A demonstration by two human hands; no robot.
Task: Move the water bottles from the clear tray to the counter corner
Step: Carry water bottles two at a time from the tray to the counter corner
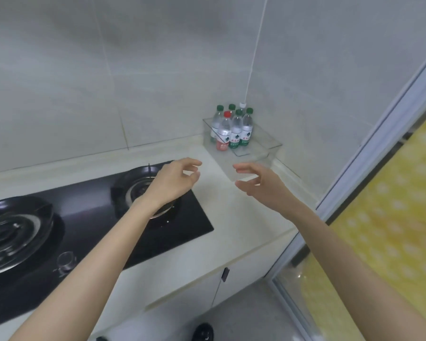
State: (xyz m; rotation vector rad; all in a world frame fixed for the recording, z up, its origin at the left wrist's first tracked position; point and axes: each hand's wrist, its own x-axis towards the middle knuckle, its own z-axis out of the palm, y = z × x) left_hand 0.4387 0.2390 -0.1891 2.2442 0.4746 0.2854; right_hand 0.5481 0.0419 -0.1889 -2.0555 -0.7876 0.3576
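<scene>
Crowded upright in the far end of the clear tray [268,153], the water bottles [234,129] could be toppled if reached by the empty, open-fingered left hand [175,178] and right hand [261,180] carelessly.

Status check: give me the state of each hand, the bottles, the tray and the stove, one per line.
Left hand: open, empty, above the counter.
Right hand: open, empty, near the tray's front.
Water bottles: upright, capped, clustered at the tray's back.
Clear tray: on the counter corner, front half bare.
Gas stove: no flame visible, no pots.
</scene>
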